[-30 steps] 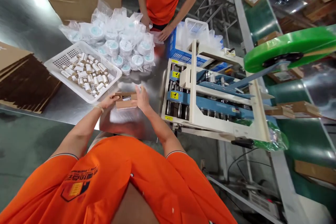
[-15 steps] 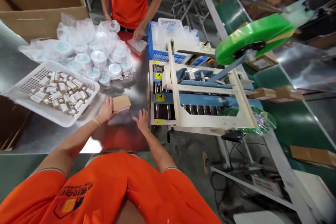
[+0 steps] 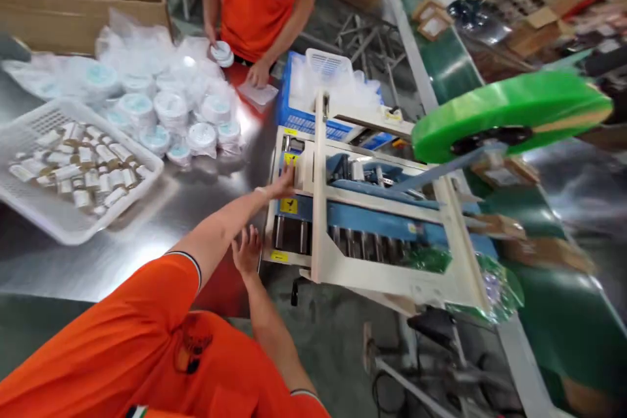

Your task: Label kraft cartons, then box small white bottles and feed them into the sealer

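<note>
L hand at near end of cream-and-blue metal roller machine, just off R edge of bare-metal counter; grip hidden, can't tell. R hand spread, same edge. Tip: L fingers clear of rollers, wrist straight.

Roller machine, right of centre in the frame, long axis running from the middle toward the right edge. Cream-white frame, upright at the left end, with a pale block set beside it. Blue rails lengthwise, above a row of shiny metal rollers. Yellow labels at the left end; black crank below. Large green roll, tilted, on a blue-grey arm, upper right; second glossy green mass, blurred, lower right.
</note>
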Demonstrator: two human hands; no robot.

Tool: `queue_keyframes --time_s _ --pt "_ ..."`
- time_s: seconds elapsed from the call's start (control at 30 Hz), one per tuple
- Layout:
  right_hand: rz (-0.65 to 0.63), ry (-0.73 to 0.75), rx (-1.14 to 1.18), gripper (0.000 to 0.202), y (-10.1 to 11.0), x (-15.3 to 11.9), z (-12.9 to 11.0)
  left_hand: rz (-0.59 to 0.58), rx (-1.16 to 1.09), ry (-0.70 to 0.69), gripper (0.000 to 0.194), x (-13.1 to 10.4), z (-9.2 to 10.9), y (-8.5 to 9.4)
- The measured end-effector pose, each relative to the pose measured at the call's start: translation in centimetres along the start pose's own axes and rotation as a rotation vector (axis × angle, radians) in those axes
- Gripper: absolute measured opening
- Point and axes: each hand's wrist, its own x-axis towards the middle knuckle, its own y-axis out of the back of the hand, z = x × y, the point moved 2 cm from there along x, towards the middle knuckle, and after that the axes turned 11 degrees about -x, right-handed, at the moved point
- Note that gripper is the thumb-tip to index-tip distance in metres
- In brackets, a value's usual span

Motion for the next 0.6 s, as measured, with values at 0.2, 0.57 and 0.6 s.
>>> queue_keyframes --time_s 0.2,0.57,0.6 --pt "0.081 -0.025 0.113 0.051 0.4 0.8 1.4 0.06 -0.013 -0.035 0.091 -21.7 1.3 8.8" --pt "-0.161 0.413 0.788 0.051 4.3 0.9 -22.2 1.826 0.074 0.689 0.027 -68.3 5.1 35.7" --pt "-0.279 0.459 0.869 0.052 4.0 0.2 -27.2 1.872 0.059 0.675 0.025 -70.3 5.0 37.7"
